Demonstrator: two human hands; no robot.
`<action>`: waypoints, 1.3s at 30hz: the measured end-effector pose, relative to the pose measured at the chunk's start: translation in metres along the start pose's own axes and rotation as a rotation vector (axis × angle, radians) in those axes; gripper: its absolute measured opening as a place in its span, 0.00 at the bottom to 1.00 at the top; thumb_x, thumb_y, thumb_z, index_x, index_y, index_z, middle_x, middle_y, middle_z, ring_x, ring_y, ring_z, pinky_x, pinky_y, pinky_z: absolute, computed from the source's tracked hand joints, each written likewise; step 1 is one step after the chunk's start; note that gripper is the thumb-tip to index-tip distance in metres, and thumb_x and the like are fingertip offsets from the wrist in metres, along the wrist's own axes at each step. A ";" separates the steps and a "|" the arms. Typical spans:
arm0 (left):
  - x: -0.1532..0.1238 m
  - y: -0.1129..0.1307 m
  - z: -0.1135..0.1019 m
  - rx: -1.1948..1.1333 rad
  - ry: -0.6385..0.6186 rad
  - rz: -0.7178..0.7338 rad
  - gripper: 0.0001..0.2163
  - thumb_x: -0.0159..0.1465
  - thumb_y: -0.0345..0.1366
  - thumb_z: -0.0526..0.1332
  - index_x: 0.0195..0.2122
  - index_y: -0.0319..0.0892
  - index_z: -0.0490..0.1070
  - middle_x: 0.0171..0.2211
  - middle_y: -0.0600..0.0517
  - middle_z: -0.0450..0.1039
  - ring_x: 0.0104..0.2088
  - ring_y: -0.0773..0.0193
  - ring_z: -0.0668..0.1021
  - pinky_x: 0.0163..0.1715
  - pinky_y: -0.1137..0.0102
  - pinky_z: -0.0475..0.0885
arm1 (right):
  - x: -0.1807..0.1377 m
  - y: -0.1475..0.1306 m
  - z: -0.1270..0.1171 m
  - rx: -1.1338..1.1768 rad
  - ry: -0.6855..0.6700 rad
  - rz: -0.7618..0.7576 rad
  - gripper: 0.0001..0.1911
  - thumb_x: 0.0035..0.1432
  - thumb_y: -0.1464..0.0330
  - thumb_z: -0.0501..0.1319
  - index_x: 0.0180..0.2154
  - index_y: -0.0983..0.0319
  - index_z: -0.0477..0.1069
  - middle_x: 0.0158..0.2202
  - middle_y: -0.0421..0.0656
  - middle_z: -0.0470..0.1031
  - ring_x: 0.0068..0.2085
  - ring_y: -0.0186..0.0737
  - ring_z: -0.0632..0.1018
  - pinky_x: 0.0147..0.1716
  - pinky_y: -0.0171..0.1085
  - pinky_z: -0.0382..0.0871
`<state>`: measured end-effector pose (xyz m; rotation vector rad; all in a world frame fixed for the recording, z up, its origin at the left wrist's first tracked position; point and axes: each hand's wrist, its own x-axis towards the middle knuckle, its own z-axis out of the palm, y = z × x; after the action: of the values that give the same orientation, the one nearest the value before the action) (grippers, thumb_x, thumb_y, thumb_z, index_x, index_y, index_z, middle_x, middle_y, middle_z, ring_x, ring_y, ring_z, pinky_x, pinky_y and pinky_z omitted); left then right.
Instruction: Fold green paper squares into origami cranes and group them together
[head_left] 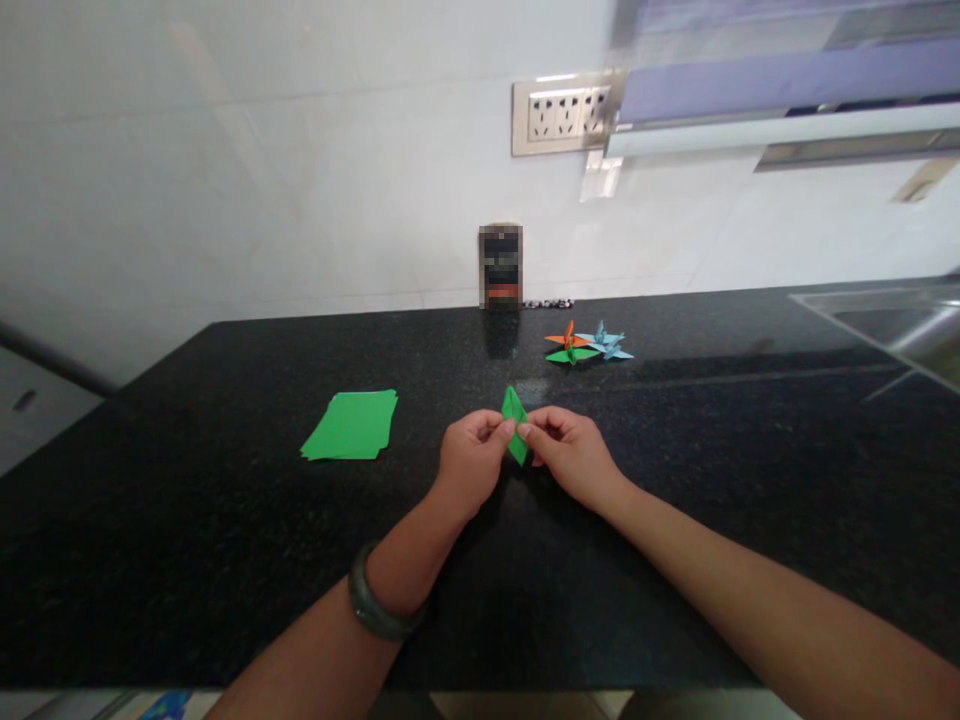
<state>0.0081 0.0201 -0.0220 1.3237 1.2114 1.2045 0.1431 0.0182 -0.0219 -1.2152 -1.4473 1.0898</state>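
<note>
A green folded paper [515,410], narrow and diamond-shaped, is held upright between my two hands above the dark countertop. My left hand [474,455] pinches its left side with the thumb in front. On its right side, my right hand [571,450] grips with thumb and fingers. A stack of green square paper sheets [350,426] lies to the left of my hands. Beyond my right hand sit several folded paper cranes: a green crane [572,354], an orange crane [568,338] and light blue cranes [609,344].
A phone [501,265], blurred over, leans upright against the white wall, with a beaded strap [549,303] beside it. The black countertop [225,520] ends at a metal sink [911,325] on the right. Wall sockets [568,116] and a purple-faced shelf [780,75] are above.
</note>
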 end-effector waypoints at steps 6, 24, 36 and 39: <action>0.000 0.000 0.003 -0.102 -0.065 -0.067 0.10 0.53 0.40 0.62 0.28 0.37 0.71 0.21 0.53 0.71 0.22 0.68 0.72 0.26 0.72 0.68 | 0.001 -0.002 0.000 0.130 0.028 0.038 0.08 0.47 0.65 0.62 0.27 0.64 0.71 0.19 0.37 0.69 0.20 0.29 0.67 0.20 0.30 0.64; -0.002 0.005 0.000 -0.029 -0.166 -0.092 0.11 0.52 0.42 0.62 0.23 0.37 0.73 0.20 0.51 0.73 0.20 0.69 0.71 0.21 0.74 0.64 | 0.006 -0.004 -0.013 0.297 -0.144 0.100 0.10 0.42 0.64 0.66 0.25 0.65 0.75 0.20 0.38 0.72 0.19 0.27 0.67 0.17 0.29 0.60; -0.007 0.014 0.002 -0.118 -0.268 -0.192 0.09 0.49 0.39 0.64 0.21 0.37 0.74 0.19 0.51 0.73 0.19 0.68 0.72 0.22 0.73 0.65 | 0.012 -0.010 -0.012 0.587 0.146 0.184 0.13 0.39 0.63 0.68 0.19 0.64 0.66 0.15 0.33 0.62 0.16 0.25 0.60 0.14 0.28 0.56; -0.008 0.015 0.002 -0.135 -0.256 -0.238 0.09 0.49 0.39 0.65 0.21 0.37 0.74 0.19 0.51 0.74 0.19 0.68 0.72 0.22 0.72 0.66 | 0.014 -0.009 -0.019 0.551 0.091 0.203 0.15 0.42 0.59 0.66 0.23 0.64 0.69 0.17 0.34 0.64 0.16 0.25 0.60 0.13 0.28 0.57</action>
<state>0.0113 0.0110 -0.0083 1.1578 1.0509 0.9010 0.1587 0.0320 -0.0082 -1.0050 -0.8784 1.4334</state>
